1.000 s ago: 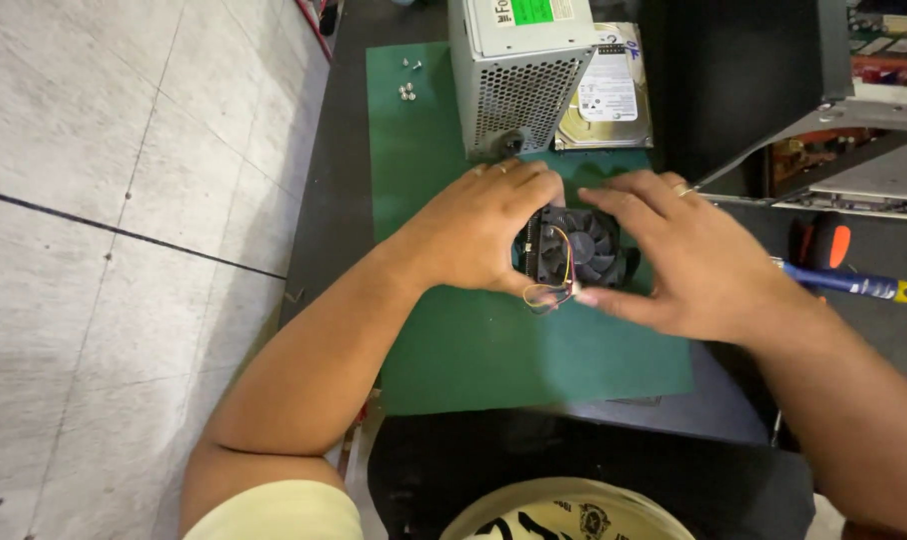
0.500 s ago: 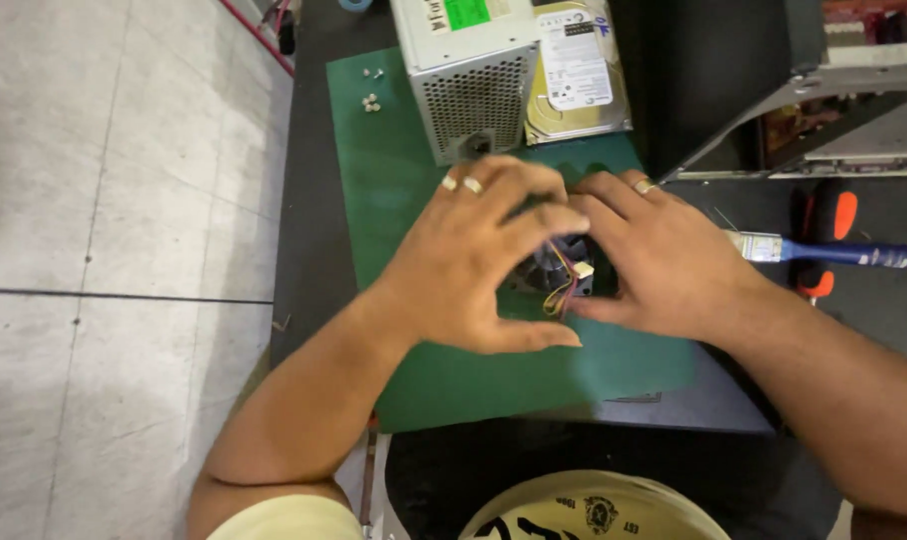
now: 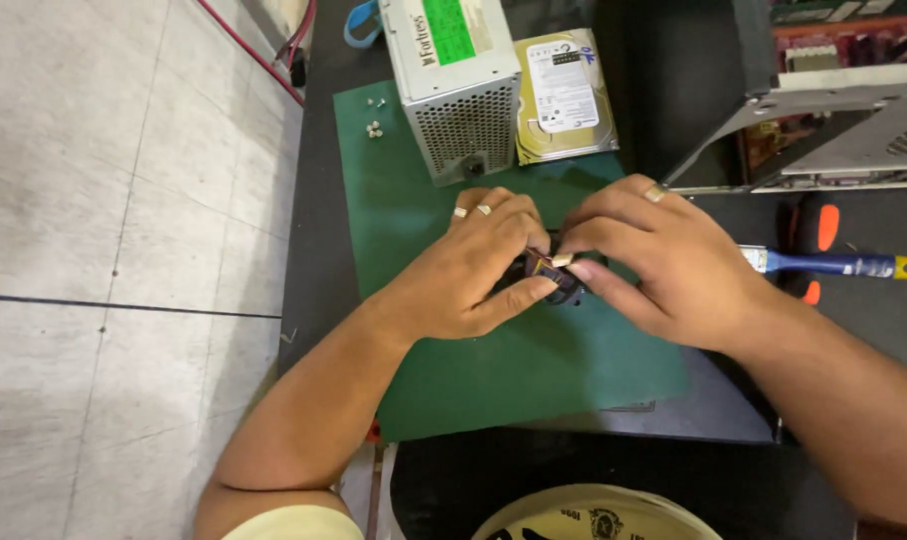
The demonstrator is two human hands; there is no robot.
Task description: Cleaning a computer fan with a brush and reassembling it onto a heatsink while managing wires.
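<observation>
Two hands meet over one small dark part [image 3: 552, 275] at the middle of the green mat [image 3: 534, 370]. The left hand [image 3: 469, 275] is curled round it from the left, thumb underneath and fingers folded over the top, so it has the part held; two pale rings sit on those fingers. The right hand [image 3: 659, 265] comes in from the right with thumb and forefinger pinched shut on the part's near corner, where thin coloured wires show. Most of the part is hidden (its shape cannot be told), though what peeks out looks like black plastic.

The mat is a flat, matte sheet lying on a dark, smooth tabletop [image 3: 674, 420]. Just beyond the hands stands a grey metal box [image 3: 454, 85] with a perforated mesh face and a green sticker on top — boxy and sharp-edged. Beside it on the right lies a flat hard drive [image 3: 564, 95] with a white label. A few small pale screws [image 3: 375, 128] rest at the mat's far left corner. To the right lies a screwdriver [image 3: 839, 265] with a blue-and-yellow handle, and further off an open grey metal case [image 3: 834, 130]. Left of the table — pale, large floor tiles [image 3: 124, 250].
</observation>
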